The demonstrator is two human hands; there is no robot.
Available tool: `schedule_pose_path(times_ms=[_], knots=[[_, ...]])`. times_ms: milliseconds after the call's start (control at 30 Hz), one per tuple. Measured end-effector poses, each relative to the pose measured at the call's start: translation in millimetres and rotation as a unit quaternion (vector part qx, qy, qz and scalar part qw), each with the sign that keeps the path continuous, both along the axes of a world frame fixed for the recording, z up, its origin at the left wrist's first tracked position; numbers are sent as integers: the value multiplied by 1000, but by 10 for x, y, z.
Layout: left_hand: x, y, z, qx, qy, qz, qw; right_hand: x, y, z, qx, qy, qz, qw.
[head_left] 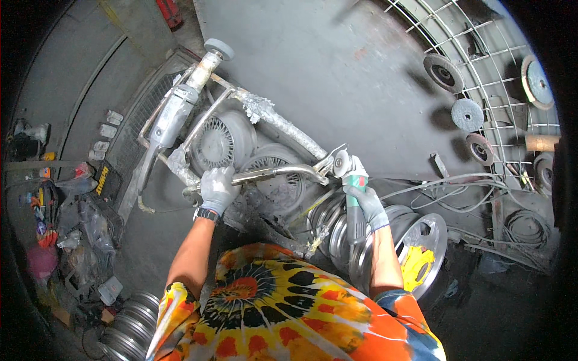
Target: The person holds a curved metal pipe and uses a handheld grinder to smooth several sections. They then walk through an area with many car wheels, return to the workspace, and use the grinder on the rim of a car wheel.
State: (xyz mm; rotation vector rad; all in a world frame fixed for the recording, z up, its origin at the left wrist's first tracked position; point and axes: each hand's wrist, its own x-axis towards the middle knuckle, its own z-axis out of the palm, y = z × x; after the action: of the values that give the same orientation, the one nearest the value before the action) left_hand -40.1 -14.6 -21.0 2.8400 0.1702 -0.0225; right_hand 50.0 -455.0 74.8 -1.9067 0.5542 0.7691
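My left hand (218, 186), in a grey work glove and with a dark watch at the wrist, is closed around the near-left end of a shiny bent metal tube (280, 171). My right hand (368, 206), gloved too, grips the body of a green and black angle grinder (355, 201). Its small round disc (342, 161) is up by the tube's right end; whether the two touch I cannot tell. Behind the tube is a crusted metal frame (283, 126). A long grey power tool with a thick wheel (174, 111) rests across the frame's left side.
Dusty wheel rims (215, 143) lie under the frame. More rims, one holding a yellow cloth (416, 266), are by my right forearm. Abrasive discs (467, 114) hang on a wire rack at right. Cables (463, 182) run below it. Bags and tools (90, 216) clutter the left.
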Motion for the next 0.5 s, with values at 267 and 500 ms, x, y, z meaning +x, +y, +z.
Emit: schedule_pose_path(times_ms=[267, 500], knots=[[268, 58, 235, -51, 113, 43, 991, -147, -111, 28, 71, -7, -75, 995], [99, -99, 20, 37, -45, 45, 997, -668, -255, 57, 144, -38, -187, 971]])
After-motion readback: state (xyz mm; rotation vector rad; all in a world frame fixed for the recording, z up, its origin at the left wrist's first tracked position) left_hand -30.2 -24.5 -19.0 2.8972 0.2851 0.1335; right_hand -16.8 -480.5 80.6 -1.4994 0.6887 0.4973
